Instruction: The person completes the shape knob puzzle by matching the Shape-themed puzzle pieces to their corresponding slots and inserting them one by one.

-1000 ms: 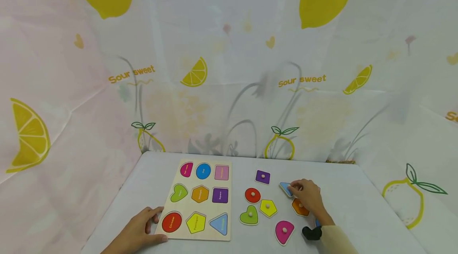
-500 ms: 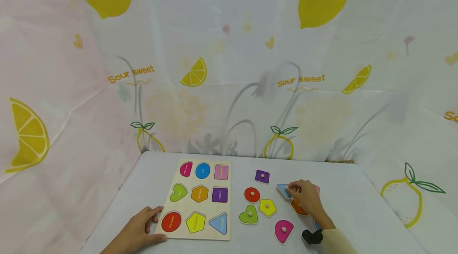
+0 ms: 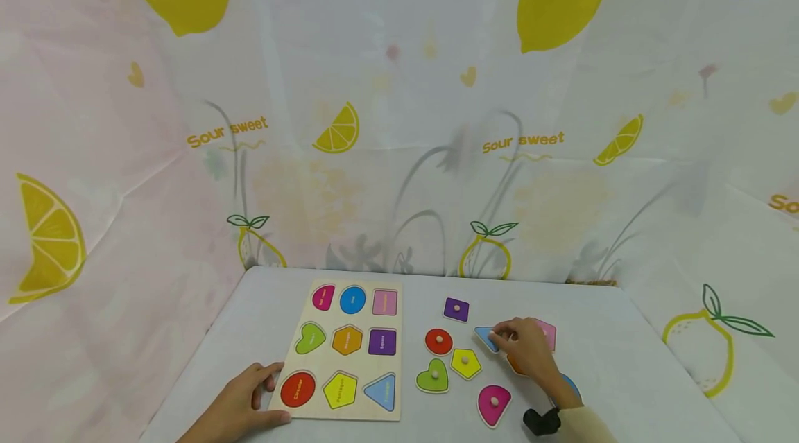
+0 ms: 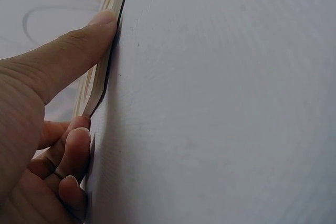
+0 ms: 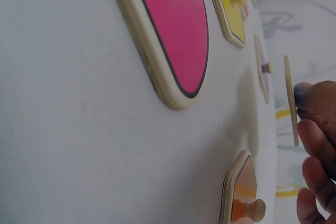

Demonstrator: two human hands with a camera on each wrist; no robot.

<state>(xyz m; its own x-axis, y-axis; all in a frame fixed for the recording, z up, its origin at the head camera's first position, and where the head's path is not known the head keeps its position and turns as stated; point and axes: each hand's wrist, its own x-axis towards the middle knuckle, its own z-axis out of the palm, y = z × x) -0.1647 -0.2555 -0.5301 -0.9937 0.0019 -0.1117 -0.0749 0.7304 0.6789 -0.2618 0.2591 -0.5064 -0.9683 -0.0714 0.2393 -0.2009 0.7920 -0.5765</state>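
A wooden puzzle board (image 3: 340, 349) with several coloured shape slots lies at the left of the table. My left hand (image 3: 240, 405) holds its near left corner, with the thumb (image 4: 79, 51) along one edge and the curled fingers (image 4: 71, 153) at the other. My right hand (image 3: 499, 340) pinches a blue triangle piece (image 3: 483, 337) by its knob. The right wrist view shows this triangle piece (image 5: 290, 100) edge-on, lifted clear of the table, with my fingertips (image 5: 315, 103) on it. An orange hexagon (image 3: 514, 364) lies partly hidden under that hand.
Loose knobbed pieces lie right of the board: purple square (image 3: 456, 309), red circle (image 3: 439, 341), yellow pentagon (image 3: 465, 363), green heart (image 3: 433, 376), magenta piece (image 3: 494, 403), pink square (image 3: 547, 333), blue circle (image 3: 571, 384). A lemon-print cloth wall (image 3: 399, 152) rises behind the table.
My right hand has carried the blue triangle a little to the left, uncovering more of the pink square and blue circle. The left hand has stayed on the board's corner.
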